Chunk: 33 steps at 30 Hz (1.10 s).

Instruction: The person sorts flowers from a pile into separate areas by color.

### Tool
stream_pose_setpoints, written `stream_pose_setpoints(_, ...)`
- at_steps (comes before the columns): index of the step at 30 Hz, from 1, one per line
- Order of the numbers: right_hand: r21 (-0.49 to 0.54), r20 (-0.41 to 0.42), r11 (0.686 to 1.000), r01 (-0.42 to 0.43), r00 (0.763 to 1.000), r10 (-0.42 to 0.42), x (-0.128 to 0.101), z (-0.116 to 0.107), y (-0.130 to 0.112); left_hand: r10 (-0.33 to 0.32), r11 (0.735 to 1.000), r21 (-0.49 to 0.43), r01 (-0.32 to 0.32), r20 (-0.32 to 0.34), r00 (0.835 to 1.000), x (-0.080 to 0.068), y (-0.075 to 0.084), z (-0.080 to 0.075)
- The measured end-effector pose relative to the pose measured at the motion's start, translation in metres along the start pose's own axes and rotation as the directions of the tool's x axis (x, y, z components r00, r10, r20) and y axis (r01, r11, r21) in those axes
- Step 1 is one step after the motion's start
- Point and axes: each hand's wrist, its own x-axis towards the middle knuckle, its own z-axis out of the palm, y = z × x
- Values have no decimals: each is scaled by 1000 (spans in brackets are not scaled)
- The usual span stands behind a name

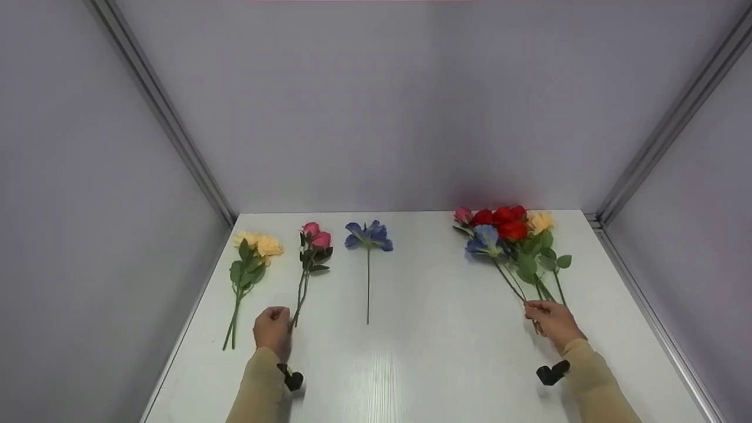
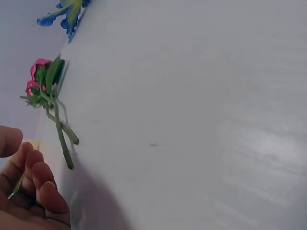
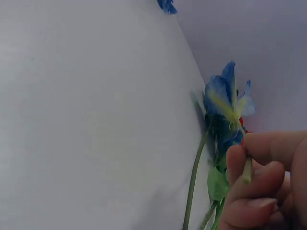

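On my counter (image 1: pixel 435 352), three single stems lie left; the bunch (image 1: pixel 511 235) lies right, well apart from them.

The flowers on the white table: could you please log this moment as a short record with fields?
surface: white table
left hand: curled beside the lower end of the pink rose stems; grip cannot be told
right hand: pinches a stem of the mixed bunch
lying apart: yellow flowers far left, single blue flower in the middle
bunch colours: red, pink, blue, yellow
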Motion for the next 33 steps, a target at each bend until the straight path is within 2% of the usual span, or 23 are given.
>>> stream_pose_setpoints(3,140,68,990,-10,998,0,-2,11,-8,57,998,13,-57,0,998,-10,15,4)
stream_pose_setpoints(6,224,128,974,-13,992,-16,-6,22,-17,136,991,7,-136,23,990,-21,36,17)
stream_pose_setpoints(8,269,162,963,-17,986,-28,-9,30,-25,186,983,-7,-186,59,981,-32,52,27)
stream_pose_setpoints(11,316,214,949,-13,975,-58,-13,43,-38,256,967,-35,-254,153,954,-51,77,43)
stream_pose_setpoints(14,351,265,937,-8,960,-91,-17,56,-51,336,942,-75,-328,263,904,-73,98,59)
stream_pose_setpoints(18,331,310,943,23,942,-132,-21,74,-64,441,895,-118,-430,374,816,-100,116,81)
stream_pose_setpoints(22,272,318,959,85,932,-173,-26,91,-76,507,853,-144,-502,452,733,-124,129,103)
stream_pose_setpoints(23,261,321,960,99,929,-183,-27,96,-79,516,846,-146,-513,472,715,-129,131,108)
stream_pose_setpoints(25,241,319,963,121,927,-196,-29,107,-84,519,838,-142,-526,502,692,-137,134,118)
stream_pose_setpoints(28,224,317,964,145,924,-213,-33,123,-91,513,835,-126,-535,528,676,-145,136,129)
stream_pose_setpoints(33,217,328,957,191,909,-256,-39,145,-99,499,840,-103,-533,532,684,-152,135,138)
